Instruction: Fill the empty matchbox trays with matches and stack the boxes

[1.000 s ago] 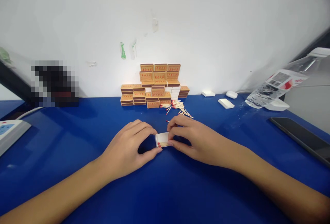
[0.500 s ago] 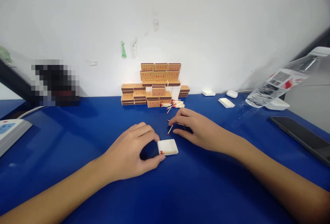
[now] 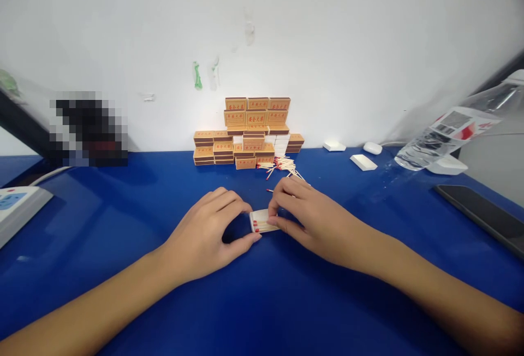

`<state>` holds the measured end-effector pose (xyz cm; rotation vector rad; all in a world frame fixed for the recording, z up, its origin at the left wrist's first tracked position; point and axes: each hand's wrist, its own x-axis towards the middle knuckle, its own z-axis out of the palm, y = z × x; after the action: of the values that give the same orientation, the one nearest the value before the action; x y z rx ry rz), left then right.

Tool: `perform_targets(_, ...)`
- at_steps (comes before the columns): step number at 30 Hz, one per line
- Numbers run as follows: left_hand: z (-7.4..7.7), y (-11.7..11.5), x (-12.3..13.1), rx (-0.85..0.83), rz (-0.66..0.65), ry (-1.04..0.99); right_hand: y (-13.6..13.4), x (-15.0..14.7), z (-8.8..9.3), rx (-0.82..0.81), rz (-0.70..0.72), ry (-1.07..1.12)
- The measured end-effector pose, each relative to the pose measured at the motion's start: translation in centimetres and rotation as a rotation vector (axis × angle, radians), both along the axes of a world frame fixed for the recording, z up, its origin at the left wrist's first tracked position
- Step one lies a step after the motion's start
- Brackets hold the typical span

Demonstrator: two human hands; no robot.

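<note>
A small white matchbox tray (image 3: 261,215) lies on the blue table, and my left hand (image 3: 207,236) grips its left end between thumb and fingers. Inside the tray a few red-tipped matches (image 3: 264,228) rest side by side near its front wall, heads to the left. My right hand (image 3: 317,217) reaches over the tray's right part, thumb and forefinger pinched on a match whose far end the fingers cover. A loose match (image 3: 270,190) sits just behind the tray, partly hidden by that hand. Farther back is a heap of matches (image 3: 285,164).
Stacked matchboxes (image 3: 256,118) stand against the wall. To the right are white trays (image 3: 363,162), a white rounded case (image 3: 372,148), a tilted plastic bottle (image 3: 429,140) and a black phone (image 3: 478,217). A power strip (image 3: 24,208) lies at the left edge.
My right hand has moved left and down from the loose matches to the tray, bringing a match. More matches now show in the tray. My left hand keeps its grip.
</note>
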<state>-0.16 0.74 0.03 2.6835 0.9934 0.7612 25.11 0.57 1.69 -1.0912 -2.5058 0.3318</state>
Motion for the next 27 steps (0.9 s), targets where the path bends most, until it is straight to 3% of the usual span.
perform_targets(9,0.0,-0.2,-0.2,0.037,-0.025,-0.019,3.3,3.6,-0.2,0.014,-0.232,-0.063)
perform_targets(15,0.0,-0.2,-0.1,0.028,-0.029,-0.016,3.3,3.7,-0.1,-0.117,-0.202,-0.18)
perform_targets(21,0.0,-0.2,-0.2,0.015,-0.026,-0.014,3.4,3.9,-0.4,-0.04,-0.202,-0.273)
perform_targets(27,-0.1,0.0,-0.1,0.008,-0.006,0.001,2.6,3.5,0.7,-0.062,-0.191,-0.14)
